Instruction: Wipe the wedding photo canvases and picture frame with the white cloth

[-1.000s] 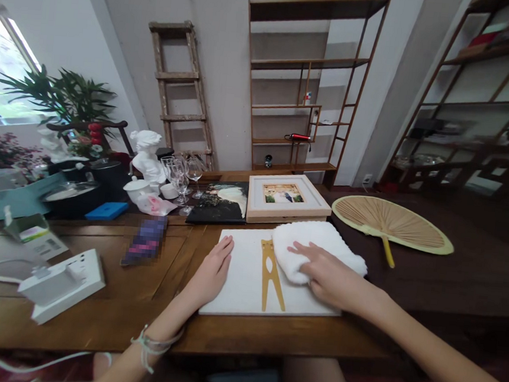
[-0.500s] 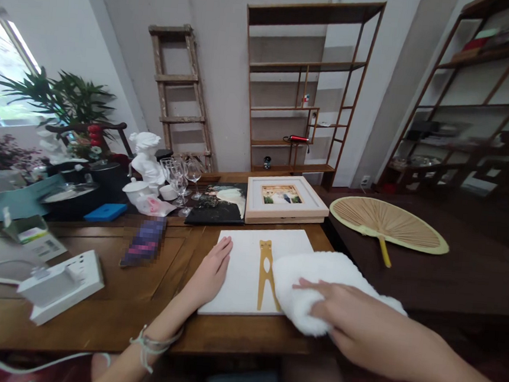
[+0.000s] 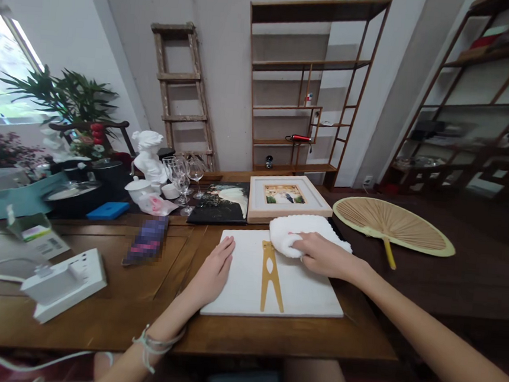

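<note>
A white board (image 3: 312, 297) lies flat on the wooden table, with a golden-brown, two-legged shape (image 3: 269, 275) down its middle. My left hand (image 3: 214, 273) rests flat along the board's left edge, fingers stretched out together. In my right hand (image 3: 320, 253) is a fluffy white cloth (image 3: 302, 228), pressed onto the board's upper right part. The cloth covers that far edge and touches the top of the golden shape. Some fingers of my right hand are sunk in the cloth and hidden.
Behind the board lie a framed picture (image 3: 253, 209) and a dark picture panel (image 3: 208, 213). A palm-leaf fan (image 3: 394, 224) is on the right. To the left are wine glasses (image 3: 181, 181), a white bust (image 3: 148, 155), a purple item (image 3: 147, 238) and a power strip (image 3: 65, 287).
My right hand has moved the cloth from the board's lower right to its far right edge, uncovering the shape's right leg and the near right corner. My left hand stays put.
</note>
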Demonstrator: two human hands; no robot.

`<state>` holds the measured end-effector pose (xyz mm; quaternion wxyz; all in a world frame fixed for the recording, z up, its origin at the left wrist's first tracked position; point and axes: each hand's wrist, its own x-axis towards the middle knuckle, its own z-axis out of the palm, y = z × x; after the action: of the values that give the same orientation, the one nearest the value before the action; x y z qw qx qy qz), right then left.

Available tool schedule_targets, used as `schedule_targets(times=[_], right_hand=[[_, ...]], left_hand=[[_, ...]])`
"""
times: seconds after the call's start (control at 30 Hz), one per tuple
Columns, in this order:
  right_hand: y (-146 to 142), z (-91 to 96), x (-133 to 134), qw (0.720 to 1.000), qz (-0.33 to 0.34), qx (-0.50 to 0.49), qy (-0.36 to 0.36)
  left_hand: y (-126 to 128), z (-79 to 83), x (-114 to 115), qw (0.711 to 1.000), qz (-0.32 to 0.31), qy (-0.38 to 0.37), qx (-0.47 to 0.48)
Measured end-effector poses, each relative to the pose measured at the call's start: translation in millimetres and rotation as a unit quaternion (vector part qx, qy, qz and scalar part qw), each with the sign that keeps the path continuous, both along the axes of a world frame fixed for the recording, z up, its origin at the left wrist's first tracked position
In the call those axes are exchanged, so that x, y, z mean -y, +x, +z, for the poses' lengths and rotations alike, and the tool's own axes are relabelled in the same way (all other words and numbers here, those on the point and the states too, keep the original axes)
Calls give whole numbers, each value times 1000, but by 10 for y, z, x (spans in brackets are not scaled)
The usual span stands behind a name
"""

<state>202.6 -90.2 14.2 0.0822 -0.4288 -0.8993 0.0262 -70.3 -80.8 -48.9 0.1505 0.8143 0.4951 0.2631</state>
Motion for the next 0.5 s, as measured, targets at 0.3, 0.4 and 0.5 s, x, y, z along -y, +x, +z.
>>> schedule_targets(times=[0.3,0.4,0.5], right_hand=[[64,165,992,993,18,-22,-115],[94,244,1146,986,8,-31,-161],[89,273,1031,985,-10,-37,-168]], left_hand=[[25,36,25,1000,2,-10,14],[17,25,22,1000,3,-9,15],[0,1,13,1000,1,-1,16]])
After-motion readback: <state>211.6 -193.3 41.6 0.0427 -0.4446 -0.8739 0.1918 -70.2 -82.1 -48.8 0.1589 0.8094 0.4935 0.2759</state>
